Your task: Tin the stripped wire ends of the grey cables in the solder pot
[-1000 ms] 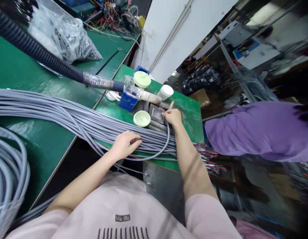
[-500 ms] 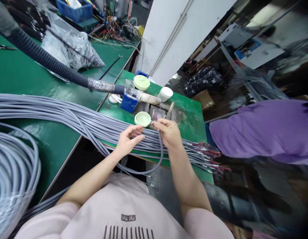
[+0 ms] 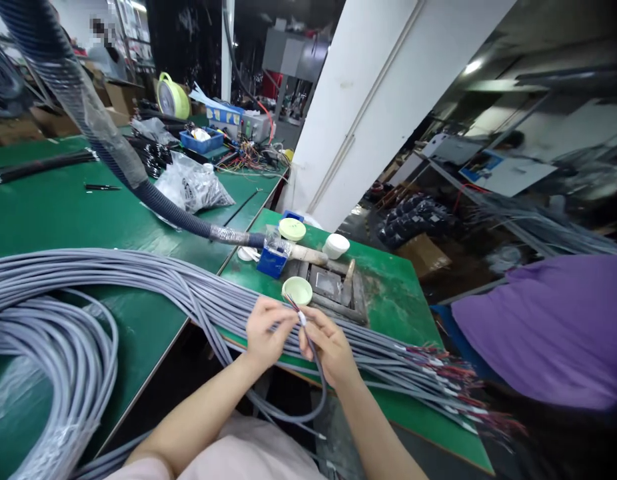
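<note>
Both my hands are raised just above the bundle of grey cables [image 3: 138, 287] that lies across the green bench. My right hand [image 3: 328, 347] pinches one grey cable [image 3: 313, 387] close to its stripped end, and the cable loops down below the bench edge. My left hand [image 3: 267, 331] pinches the thin coloured wires that stick out of that cable's tip. The small metal pot [image 3: 333, 287] set in the bench is just beyond my fingers, with an open pale green jar [image 3: 297, 291] beside it.
A black corrugated hose [image 3: 113, 160] runs down to a blue box [image 3: 272, 260] by the pot. A lidded green jar [image 3: 292, 229] and a white jar [image 3: 335, 245] stand behind. A person in a purple top [image 3: 543, 327] is at the right. Plastic bags [image 3: 193, 183] lie on the far bench.
My right hand drew the cable end back from the metal pot toward me. My left hand lifted off the bundle and took the wire tips. The view tilted upward.
</note>
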A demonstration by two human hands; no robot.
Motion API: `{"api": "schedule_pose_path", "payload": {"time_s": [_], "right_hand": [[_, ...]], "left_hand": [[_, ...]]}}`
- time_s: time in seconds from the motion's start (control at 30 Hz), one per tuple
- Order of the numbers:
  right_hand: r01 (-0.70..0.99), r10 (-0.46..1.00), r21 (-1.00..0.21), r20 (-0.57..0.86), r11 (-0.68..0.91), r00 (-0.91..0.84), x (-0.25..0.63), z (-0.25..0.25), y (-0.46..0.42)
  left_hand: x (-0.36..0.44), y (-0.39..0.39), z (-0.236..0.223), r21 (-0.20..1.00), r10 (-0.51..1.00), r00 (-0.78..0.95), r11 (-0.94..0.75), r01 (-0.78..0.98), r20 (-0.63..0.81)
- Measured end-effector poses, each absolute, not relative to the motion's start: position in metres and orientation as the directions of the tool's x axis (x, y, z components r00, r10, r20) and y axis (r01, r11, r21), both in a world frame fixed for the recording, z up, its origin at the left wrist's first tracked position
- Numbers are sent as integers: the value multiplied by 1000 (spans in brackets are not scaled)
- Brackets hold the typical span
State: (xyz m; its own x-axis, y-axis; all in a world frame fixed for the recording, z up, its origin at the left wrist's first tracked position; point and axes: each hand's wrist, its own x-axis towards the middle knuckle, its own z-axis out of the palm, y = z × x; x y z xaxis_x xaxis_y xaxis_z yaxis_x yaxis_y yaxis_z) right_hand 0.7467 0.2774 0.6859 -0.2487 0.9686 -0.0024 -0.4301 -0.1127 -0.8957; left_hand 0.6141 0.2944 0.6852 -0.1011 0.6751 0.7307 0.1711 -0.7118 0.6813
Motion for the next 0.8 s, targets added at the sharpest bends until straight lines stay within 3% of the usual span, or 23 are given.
{"api": "schedule_pose_path", "payload": {"time_s": [0.07,0.13,0.23,0.3,0.37,0.53,0.63,0.7,0.8], "right_hand": [[-517,975,-847,-8,-125,-222,747,683,270],[-573,984,-812,-5,-108,-179,745,682,265],[-595,993,-800,-13,-82,-119,741,682,258],[-587,995,-805,-38,-85,-92,740,681,254],[-543,994,-834,-53,-95,-93,743,679,249],[-176,985,-984,51,22,-167,776,683,254],[-1,978,-988,156,157,-138,794,695,264],[14,967,-984,169,175,-190,797,703,270],[-98,966,-987,149,130,-210,790,707,272]], "left_hand": [[615,291,687,602,613,13,-779,175,790],[619,287,686,697,698,-28,-710,96,715],[627,280,683,920,933,-91,-358,-159,347],[631,275,681,946,993,73,-64,-319,92],[632,271,681,909,960,276,159,-386,-51],[629,264,690,884,921,369,274,-379,-128],[629,259,696,876,864,464,366,-313,-195],[630,255,697,879,826,523,394,-269,-210],[630,253,695,898,795,572,384,-215,-203]]}}
